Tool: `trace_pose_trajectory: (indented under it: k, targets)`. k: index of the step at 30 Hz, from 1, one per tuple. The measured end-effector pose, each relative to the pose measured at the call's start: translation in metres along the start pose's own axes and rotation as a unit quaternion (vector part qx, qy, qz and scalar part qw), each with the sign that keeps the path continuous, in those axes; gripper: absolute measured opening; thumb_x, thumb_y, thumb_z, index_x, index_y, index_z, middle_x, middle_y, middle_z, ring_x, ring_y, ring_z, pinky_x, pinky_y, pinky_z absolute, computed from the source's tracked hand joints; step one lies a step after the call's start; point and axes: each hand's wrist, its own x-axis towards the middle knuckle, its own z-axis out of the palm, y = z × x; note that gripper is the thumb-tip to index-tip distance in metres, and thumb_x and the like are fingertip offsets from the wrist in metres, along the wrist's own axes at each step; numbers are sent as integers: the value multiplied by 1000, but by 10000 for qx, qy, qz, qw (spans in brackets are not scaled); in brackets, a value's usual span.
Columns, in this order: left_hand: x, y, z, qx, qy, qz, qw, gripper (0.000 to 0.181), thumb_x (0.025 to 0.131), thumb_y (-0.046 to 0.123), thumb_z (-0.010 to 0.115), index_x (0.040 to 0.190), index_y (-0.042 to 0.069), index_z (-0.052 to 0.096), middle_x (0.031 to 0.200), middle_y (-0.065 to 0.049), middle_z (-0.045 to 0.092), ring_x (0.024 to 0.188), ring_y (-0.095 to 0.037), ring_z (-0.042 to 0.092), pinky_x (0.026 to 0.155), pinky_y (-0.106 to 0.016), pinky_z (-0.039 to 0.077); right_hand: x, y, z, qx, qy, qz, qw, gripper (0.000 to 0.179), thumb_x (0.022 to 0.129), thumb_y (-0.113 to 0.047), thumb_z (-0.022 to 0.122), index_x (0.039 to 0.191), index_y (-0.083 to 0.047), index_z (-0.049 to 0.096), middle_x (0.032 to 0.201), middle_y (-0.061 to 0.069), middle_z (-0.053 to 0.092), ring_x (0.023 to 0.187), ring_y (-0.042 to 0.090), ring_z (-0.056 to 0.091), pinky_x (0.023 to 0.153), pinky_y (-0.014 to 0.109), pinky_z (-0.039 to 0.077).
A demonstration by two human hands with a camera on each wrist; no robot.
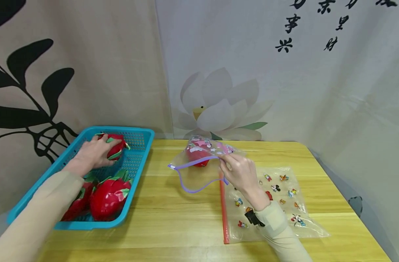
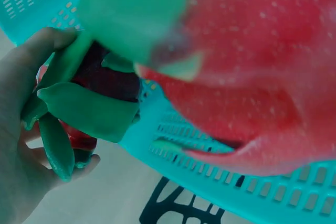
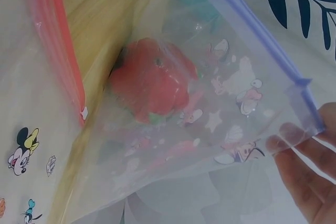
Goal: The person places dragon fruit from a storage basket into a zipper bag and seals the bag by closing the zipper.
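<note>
In the head view my left hand (image 1: 94, 153) grips a red dragon fruit (image 1: 117, 145) with green leaf tips, over the far part of a blue plastic basket (image 1: 141, 171). The left wrist view shows the thumb and fingers (image 2: 50, 40) curled round that fruit's leafy end. My right hand (image 1: 240, 173) pinches the mouth corner of a clear zip bag (image 1: 199, 178) with a purple seal, and the bag's mouth gapes toward me. Inside it lies another dragon fruit (image 3: 152, 80), seen through the printed film.
Two more dragon fruits, one plainly visible (image 1: 109, 198), sit in the basket's near end. A clear printed bag (image 1: 281, 225) with a red zip strip (image 1: 225, 222) lies flat under my right forearm. A fabric backdrop (image 1: 225, 43) hangs behind the wooden table (image 1: 173, 225).
</note>
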Motion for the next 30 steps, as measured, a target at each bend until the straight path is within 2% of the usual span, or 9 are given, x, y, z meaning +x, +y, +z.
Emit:
trace_pose_trajectory:
  k: [7, 13, 17, 21, 25, 30]
  targets:
    - [-13, 5, -11, 466, 456, 416, 9970, 90, 68, 31, 83, 143, 12, 37, 141, -36, 33, 120, -59, 35, 83, -68, 46, 1, 1, 0, -22, -22, 13, 10000, 11, 72, -4, 72, 82, -9, 76, 69, 2, 72, 42, 7, 50, 36, 15, 29]
    - [-27, 12, -21, 999, 1036, 697, 9871, 92, 65, 31, 85, 143, 15, 38, 144, -33, 33, 124, -56, 35, 87, -69, 43, 1, 0, 0, 34, -38, 40, 10000, 11, 72, -4, 73, 82, -8, 76, 70, 4, 73, 43, 8, 52, 36, 15, 29]
    - [-36, 16, -28, 1307, 1557, 915, 9748, 95, 61, 32, 87, 141, 16, 40, 143, -30, 35, 125, -53, 35, 87, -67, 44, 2, 0, -1, 40, -64, 54, 10000, 11, 72, -5, 73, 83, -8, 76, 71, 4, 73, 45, 9, 54, 36, 16, 32]
    - [-46, 21, -34, 1442, 2138, 1199, 9587, 97, 57, 32, 89, 139, 17, 40, 139, -29, 38, 124, -50, 36, 86, -64, 46, 2, -1, -1, 41, -67, 28, 10000, 12, 72, -5, 73, 83, -9, 76, 71, 3, 73, 48, 11, 57, 38, 19, 36]
    - [-55, 30, -41, 1459, 2811, 1576, 9353, 99, 53, 32, 91, 137, 19, 42, 136, -28, 42, 122, -47, 39, 82, -61, 49, 2, -1, -1, 37, -69, 7, 10000, 12, 71, -4, 73, 83, -8, 76, 71, 4, 73, 50, 13, 58, 39, 20, 38]
    - [-65, 48, -49, 1486, 3310, 1845, 9134, 100, 50, 33, 92, 137, 20, 44, 136, -27, 44, 121, -46, 42, 80, -58, 51, 4, -1, -1, 32, -89, 23, 10000, 11, 73, -5, 73, 83, -8, 75, 71, 4, 73, 49, 13, 58, 39, 20, 39]
